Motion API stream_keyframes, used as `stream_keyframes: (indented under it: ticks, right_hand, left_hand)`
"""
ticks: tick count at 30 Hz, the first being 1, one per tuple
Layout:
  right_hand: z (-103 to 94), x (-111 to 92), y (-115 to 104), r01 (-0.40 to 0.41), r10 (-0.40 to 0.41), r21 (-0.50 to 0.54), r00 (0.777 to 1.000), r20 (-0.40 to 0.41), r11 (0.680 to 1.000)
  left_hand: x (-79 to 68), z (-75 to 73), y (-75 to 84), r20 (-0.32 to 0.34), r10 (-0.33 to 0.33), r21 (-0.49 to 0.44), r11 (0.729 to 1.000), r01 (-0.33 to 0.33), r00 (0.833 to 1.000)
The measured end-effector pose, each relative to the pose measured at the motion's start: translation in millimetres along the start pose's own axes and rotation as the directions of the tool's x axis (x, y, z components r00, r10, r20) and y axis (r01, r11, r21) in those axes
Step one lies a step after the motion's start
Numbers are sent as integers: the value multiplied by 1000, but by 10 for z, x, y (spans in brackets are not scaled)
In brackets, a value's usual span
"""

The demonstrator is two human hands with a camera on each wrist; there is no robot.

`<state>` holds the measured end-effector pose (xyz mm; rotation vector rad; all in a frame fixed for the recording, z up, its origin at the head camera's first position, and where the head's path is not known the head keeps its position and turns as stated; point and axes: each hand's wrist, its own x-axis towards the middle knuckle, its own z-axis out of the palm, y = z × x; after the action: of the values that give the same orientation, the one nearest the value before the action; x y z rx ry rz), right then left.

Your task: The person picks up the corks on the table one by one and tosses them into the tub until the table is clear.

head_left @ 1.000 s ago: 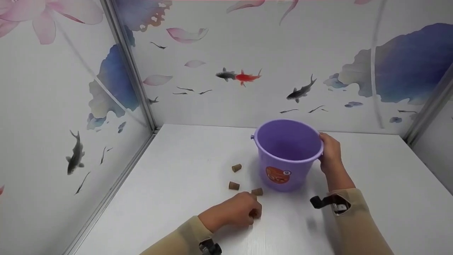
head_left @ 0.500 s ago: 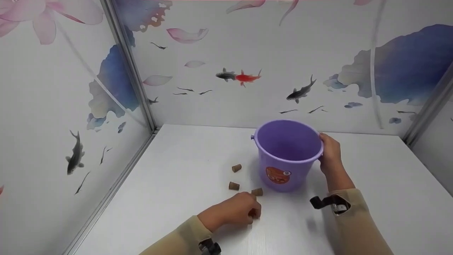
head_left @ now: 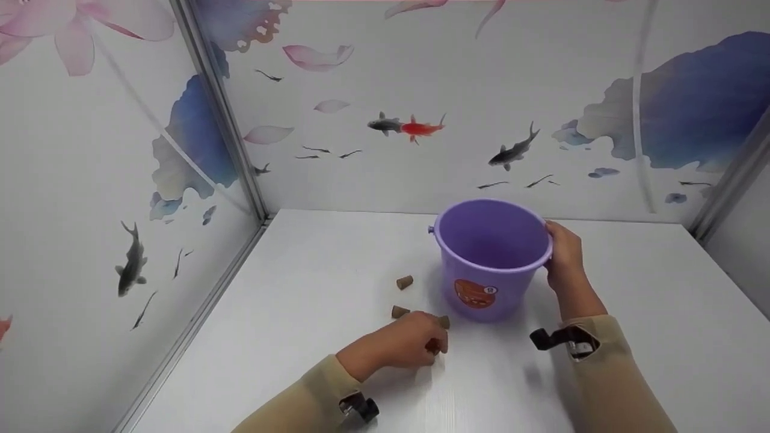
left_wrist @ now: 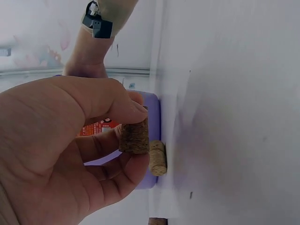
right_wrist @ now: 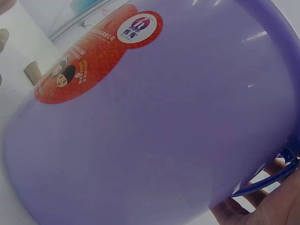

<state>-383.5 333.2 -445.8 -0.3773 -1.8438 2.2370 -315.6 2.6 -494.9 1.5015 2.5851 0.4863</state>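
Note:
My left hand point(head_left: 406, 340) pinches a cork point(left_wrist: 135, 137) between thumb and fingertips; the left wrist view shows it clearly, while in the head view it is mostly hidden. Just past the fingers lies another cork point(head_left: 444, 322), partly covered by the hand. A further cork point(head_left: 399, 312) sits behind the knuckles, and one more cork point(head_left: 404, 282) lies farther back. The purple bucket point(head_left: 511, 294) stands upright on the table, its opening facing up. At its right side my right hand point(head_left: 564, 252) grips the rim, and the bucket's handle point(right_wrist: 268, 183) shows beside those fingers.
The white table point(head_left: 313, 276) meets a back wall point(head_left: 361, 186) printed with fish and petals. A metal-framed side panel point(head_left: 72, 240) borders the left edge. An orange sticker point(head_left: 475, 293) is on the bucket's front.
My left hand has moved slightly away from me toward the loose corks and now overlaps two of them in the head view. The right hand keeps its grip on the bucket.

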Motion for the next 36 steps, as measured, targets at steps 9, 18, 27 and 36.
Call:
stream_keyframes:
  ticks: [9, 18, 27, 36]
  right_hand:
    - [17, 0, 14, 9, -9, 44, 1000, 9, 999]
    - [-1, -15, 4, 6, -7, 27, 1000, 17, 1000]
    - [2, -4, -8, 15, -15, 29, 1000, 1, 999]
    - [9, 2, -7, -9, 9, 34, 1000, 0, 999]
  left_hand:
    - [75, -225, 78, -19, 20, 101, 995, -18, 1000]
    - [91, -290, 82, -22, 21, 86, 996, -19, 1000]
    - [102, -382, 67, -19, -2, 63, 998, 3, 1000]
    - [108, -465, 58, -50, 14, 19, 1000, -14, 999]
